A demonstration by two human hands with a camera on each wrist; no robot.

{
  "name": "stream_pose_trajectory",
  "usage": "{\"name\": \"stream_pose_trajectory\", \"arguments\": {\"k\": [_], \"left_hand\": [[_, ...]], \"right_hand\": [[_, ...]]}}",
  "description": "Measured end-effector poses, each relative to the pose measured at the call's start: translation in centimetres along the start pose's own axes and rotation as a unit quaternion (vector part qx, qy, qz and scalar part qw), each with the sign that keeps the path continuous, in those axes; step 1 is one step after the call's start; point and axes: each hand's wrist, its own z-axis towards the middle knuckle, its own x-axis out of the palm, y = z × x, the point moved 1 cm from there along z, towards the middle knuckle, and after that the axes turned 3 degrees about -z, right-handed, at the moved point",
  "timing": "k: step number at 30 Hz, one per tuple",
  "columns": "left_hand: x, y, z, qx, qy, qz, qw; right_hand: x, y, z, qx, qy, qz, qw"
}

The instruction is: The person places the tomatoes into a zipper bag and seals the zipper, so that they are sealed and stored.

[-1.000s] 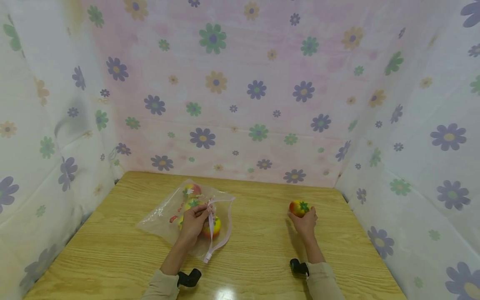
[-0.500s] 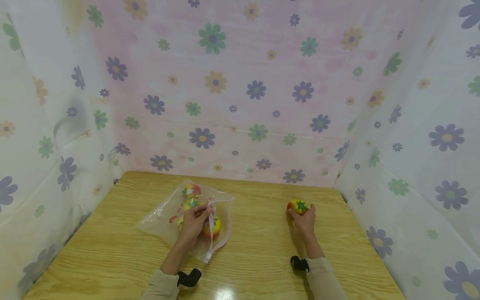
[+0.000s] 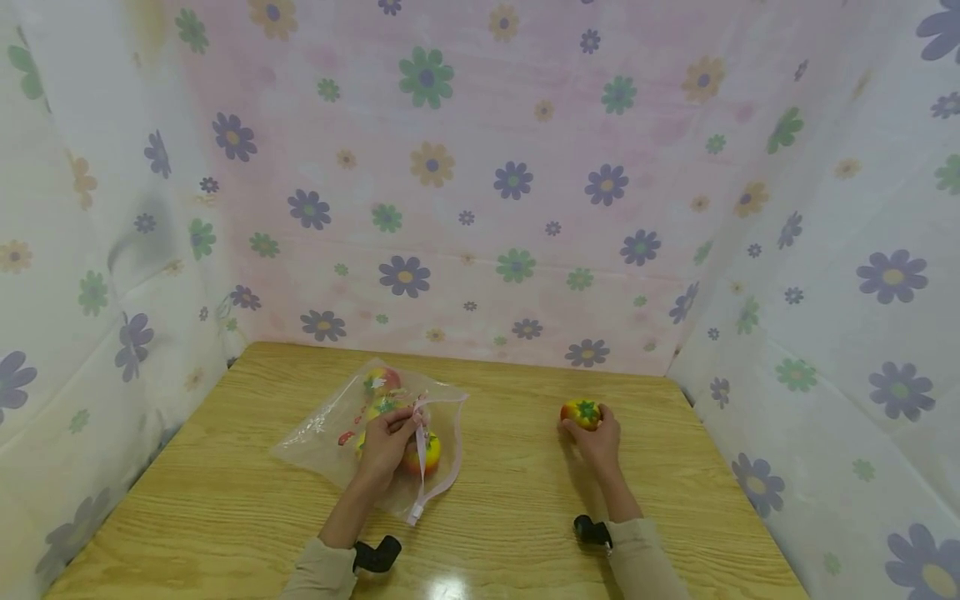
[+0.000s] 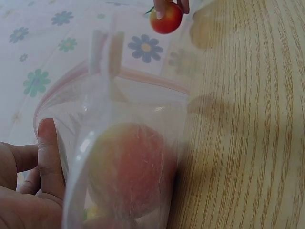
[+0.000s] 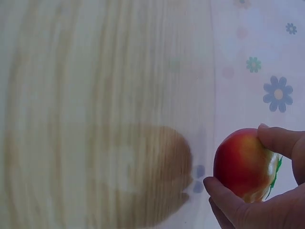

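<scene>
My right hand point(image 3: 602, 442) grips a red-and-yellow, tomato-like fruit point(image 3: 580, 413) with a green leafy top, thumb on one side and fingers on the other. In the right wrist view the fruit point(image 5: 243, 164) is raised, its shadow falling on the table. My left hand point(image 3: 387, 446) pinches the mouth edge of a clear slider zip bag point(image 3: 318, 433), which lies on the left of the table with its pink-edged opening facing right. Several similar fruits are inside; one fruit point(image 4: 128, 169) shows large through the plastic in the left wrist view.
The wooden table point(image 3: 517, 500) has flower-patterned curtains point(image 3: 480, 167) at its back and both sides. The bag's white slider point(image 3: 414, 514) sits at the near corner of its mouth. A black wrist mount point(image 3: 378, 554) is on each forearm.
My right hand has moved a little to the left with the fruit, toward the bag. The left hand and the bag have stayed in place.
</scene>
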Motion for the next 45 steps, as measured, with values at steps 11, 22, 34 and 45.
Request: {"name": "stream_pose_trajectory", "arguments": {"k": [11,22,34,45], "left_hand": [[0.1,-0.1,0.0,0.001,-0.004,0.012,0.9999],[0.3,-0.4,-0.1,-0.002,-0.005,0.009,0.9999],[0.2,0.0,0.1,0.001,-0.001,0.007,1.0],[0.3,0.1,0.2,0.0,0.001,0.011,0.9999]], "right_hand": [[1.2,0.9,-0.8,-0.019,0.044,0.003,0.9989],[2.5,2.4,-2.7,-0.033,0.122,0.011,0.9919],[4.1,2.6,-4.4,-0.062,0.158,0.03,0.985],[5.8,3.5,-5.7,-0.082,0.182,0.038,0.9791]]}}
